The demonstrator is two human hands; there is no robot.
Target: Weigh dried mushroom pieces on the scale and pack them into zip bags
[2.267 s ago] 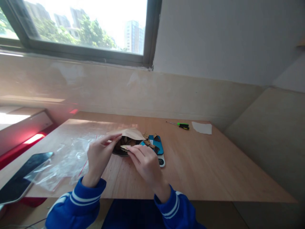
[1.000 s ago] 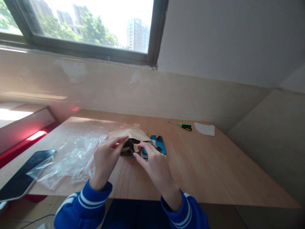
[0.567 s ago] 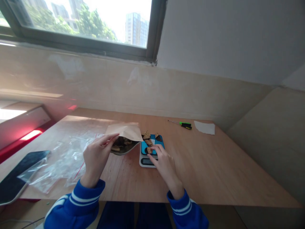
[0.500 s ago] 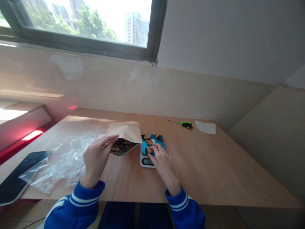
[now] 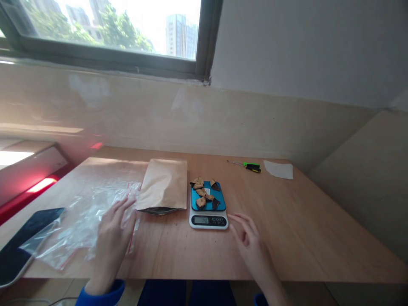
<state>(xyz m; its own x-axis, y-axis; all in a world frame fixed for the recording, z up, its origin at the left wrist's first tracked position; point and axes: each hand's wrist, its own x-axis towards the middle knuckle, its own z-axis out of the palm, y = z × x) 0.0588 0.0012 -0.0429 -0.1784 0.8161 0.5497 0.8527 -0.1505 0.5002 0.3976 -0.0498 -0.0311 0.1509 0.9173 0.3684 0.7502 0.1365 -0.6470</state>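
Note:
A kitchen scale (image 5: 195, 220) with a blue platform stands on the table, its small display showing digits I cannot read for sure. Brown, curled dried pieces (image 5: 201, 202), peel-like with dark undersides, lie spread over the platform. To the scale's left lies a kraft paper pouch (image 5: 165, 182), its mouth toward me and slightly gaping. My left hand (image 5: 115, 233) rests over clear plastic zip bags (image 5: 79, 216), fingers stretched out and nothing held. My right hand (image 5: 250, 240) is open beside the scale's lower right corner, fingertips close to its edge; whether they touch is unclear.
A dark tablet-like slab (image 5: 24, 242) lies at the left table edge, partly under the plastic. At the back right are a green-and-black screwdriver (image 5: 251, 166) and a white paper piece (image 5: 279, 170). A wall and window (image 5: 121, 46) rise behind the table.
My left hand has let go of the pouch, which now lies flat, and moved left onto the plastic bags. My right hand has left the dried pieces and drawn back to the right.

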